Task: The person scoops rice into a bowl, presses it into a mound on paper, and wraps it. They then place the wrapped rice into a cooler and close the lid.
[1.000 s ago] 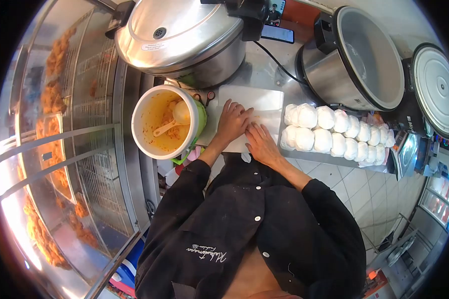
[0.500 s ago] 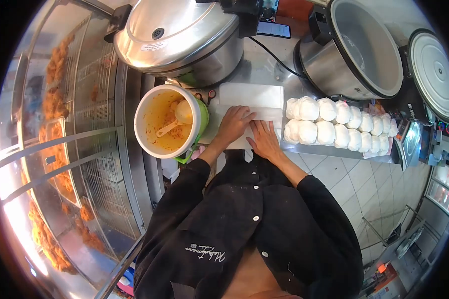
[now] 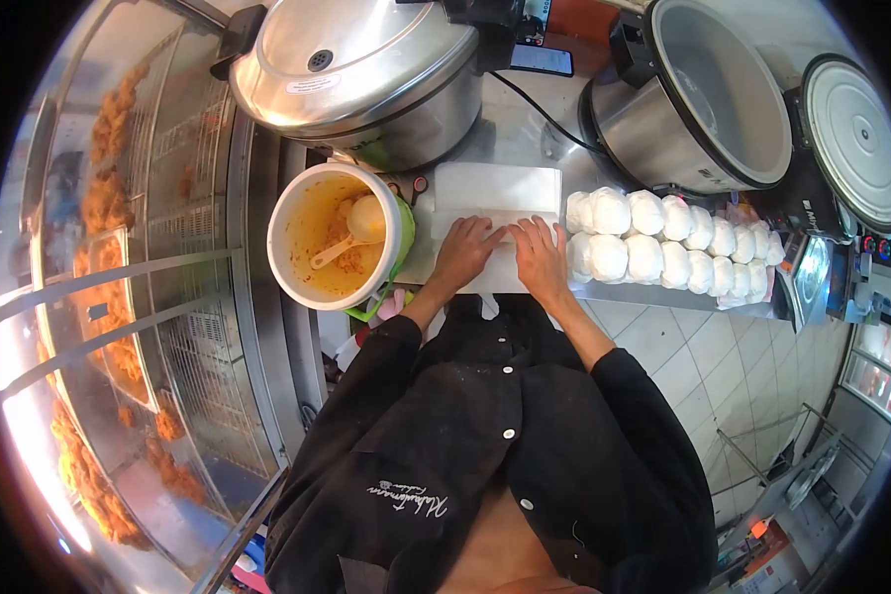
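White paper (image 3: 500,186) lies on the steel counter with a folded strip across its middle. My left hand (image 3: 464,252) is at the strip's left part, fingers bent and tips pressed on the paper. At the right part of the same strip, my right hand (image 3: 542,259) holds the paper under bent fingertips. Both thumbs point inward, close together. Whatever may lie inside the fold is hidden. Just left of the paper stands a white and green bucket (image 3: 279,233) with orange food inside, and a light-handled ladle (image 3: 335,251) rests in it.
Rows of white wrapped bundles (image 3: 645,261) sit right of the paper. Behind are a large lidded steel cooker (image 3: 386,109), an open steel pot (image 3: 663,129), a phone (image 3: 543,60) and red-handled scissors (image 3: 419,185). A glass cabinet with fried pieces (image 3: 107,203) stands at left.
My hands have moved apart from near the middle of the strip, the right one shifting rightward. Their fingers went from lying flatter to bent over the fold. The bucket and bundles stay put.
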The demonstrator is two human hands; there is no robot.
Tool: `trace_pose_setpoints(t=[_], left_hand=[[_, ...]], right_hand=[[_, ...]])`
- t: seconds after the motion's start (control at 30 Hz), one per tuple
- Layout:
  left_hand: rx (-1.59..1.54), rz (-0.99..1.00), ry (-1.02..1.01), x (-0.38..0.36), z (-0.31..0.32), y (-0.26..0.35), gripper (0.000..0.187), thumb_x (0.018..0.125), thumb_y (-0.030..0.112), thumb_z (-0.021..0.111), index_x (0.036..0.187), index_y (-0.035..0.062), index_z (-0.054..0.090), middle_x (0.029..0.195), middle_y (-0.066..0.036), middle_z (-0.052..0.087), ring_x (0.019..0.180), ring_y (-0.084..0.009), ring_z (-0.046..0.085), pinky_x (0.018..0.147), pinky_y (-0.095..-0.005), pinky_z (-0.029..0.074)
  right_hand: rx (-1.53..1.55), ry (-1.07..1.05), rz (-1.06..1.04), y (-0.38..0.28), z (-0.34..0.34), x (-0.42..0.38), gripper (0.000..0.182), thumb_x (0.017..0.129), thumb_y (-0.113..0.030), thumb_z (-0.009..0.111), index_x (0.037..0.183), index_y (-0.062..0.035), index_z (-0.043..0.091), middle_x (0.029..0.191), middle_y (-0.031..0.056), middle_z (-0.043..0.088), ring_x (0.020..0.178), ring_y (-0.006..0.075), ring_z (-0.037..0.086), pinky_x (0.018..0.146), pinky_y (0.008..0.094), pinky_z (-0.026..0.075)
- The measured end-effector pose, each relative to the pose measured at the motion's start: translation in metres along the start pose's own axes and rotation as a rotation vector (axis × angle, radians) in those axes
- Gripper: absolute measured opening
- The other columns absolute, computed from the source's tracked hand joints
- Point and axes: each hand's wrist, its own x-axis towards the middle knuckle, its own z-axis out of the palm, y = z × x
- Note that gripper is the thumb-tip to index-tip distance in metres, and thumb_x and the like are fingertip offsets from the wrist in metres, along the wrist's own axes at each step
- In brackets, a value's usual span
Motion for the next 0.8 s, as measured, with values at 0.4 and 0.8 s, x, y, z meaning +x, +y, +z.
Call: trace_pose_setpoints(t=[0.4,0.8], left_hand=[[-0.259,-0.209,-0.03,-0.054,-0.013,-0.018,0.055,0.087,0.016,0.075,0.138,0.0086,0.059,0.132,-0.013,0.061,0.12,-0.0347,0.061,0.099,-0.0445,0.052],[-0.123,-0.247,-0.035,-0.041,0.001,-0.041,0.013,0.09,0.019,0.071,0.101,0.0127,0.075,0.107,-0.004,0.072,0.104,-0.0286,0.061,0.091,-0.0432,0.046]], right_hand=[[0.32,-0.09,0.106,0.008,0.007,-0.02,0.036,0.084,-0.005,0.069,0.119,-0.004,0.061,0.123,0.0144,0.06,0.115,0.0365,0.059,0.101,0.0489,0.047],[0.269,-0.114,0.173,0.028,0.027,-0.021,0.009,0.088,-0.004,0.067,0.096,-0.002,0.07,0.103,0.0118,0.068,0.105,0.0322,0.063,0.092,0.0439,0.051]])
